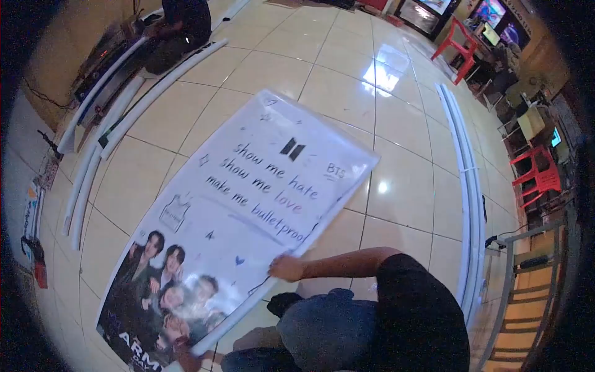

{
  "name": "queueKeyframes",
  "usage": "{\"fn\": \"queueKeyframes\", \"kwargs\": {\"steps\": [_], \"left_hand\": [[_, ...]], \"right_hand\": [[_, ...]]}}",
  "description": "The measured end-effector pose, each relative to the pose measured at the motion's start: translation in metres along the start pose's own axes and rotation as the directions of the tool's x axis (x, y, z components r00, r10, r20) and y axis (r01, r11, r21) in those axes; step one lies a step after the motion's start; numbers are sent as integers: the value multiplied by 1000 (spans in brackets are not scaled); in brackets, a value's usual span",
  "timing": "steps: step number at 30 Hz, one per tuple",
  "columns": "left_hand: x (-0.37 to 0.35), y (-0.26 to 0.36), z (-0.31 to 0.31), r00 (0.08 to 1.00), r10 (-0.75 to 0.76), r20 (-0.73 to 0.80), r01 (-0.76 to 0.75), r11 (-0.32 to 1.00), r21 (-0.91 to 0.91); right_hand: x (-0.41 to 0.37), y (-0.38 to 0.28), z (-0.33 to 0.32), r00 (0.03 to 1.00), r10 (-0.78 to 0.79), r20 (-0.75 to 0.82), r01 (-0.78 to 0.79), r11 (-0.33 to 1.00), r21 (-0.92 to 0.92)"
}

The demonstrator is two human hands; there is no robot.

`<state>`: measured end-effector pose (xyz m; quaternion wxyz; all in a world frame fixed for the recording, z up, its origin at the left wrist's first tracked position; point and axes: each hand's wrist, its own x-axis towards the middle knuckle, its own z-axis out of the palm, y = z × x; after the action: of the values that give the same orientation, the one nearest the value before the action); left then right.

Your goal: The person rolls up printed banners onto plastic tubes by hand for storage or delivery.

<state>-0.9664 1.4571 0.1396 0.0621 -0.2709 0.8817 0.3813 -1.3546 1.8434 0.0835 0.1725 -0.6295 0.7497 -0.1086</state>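
A large white printed poster (214, 214) lies spread at a slant over the tiled floor, with handwritten-style lettering in its upper half and a group photo at its lower end. My right hand (288, 268) is at the poster's near long edge, its fingers curled closed on that edge. Low in the view, my left hand (187, 354) is at the same edge beside the photo; it is dark and partly blurred, so its fingers are hard to make out. The far upper corner of the sheet looks slightly raised.
Long white rolls (468, 198) lie bundled on the right; more long white strips (167, 80) lie at left, near a person in dark clothes (186, 25). Red plastic chairs (538, 177) and a metal rack (527, 297) stand on the right. My bent knees (328, 328) are close to the poster.
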Motion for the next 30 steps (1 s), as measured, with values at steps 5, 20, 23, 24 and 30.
{"fn": "queueKeyframes", "kwargs": {"steps": [5,20,23,24,30], "left_hand": [[37,56,71,989,149,11,-135,859,494],[1,-24,-27,999,-42,9,26,761,648],[11,-33,20,985,166,-37,-101,750,654],[13,-47,29,987,149,-65,-71,754,653],[76,-23,-37,926,-251,280,200,960,198]], "right_hand": [[94,-67,30,973,-227,-37,226,974,-25],[49,227,-43,806,43,591,-485,621,616],[67,224,-62,555,107,825,-832,95,547],[75,222,-61,495,183,849,-841,345,416],[184,68,-107,961,50,273,-126,955,269]]}}
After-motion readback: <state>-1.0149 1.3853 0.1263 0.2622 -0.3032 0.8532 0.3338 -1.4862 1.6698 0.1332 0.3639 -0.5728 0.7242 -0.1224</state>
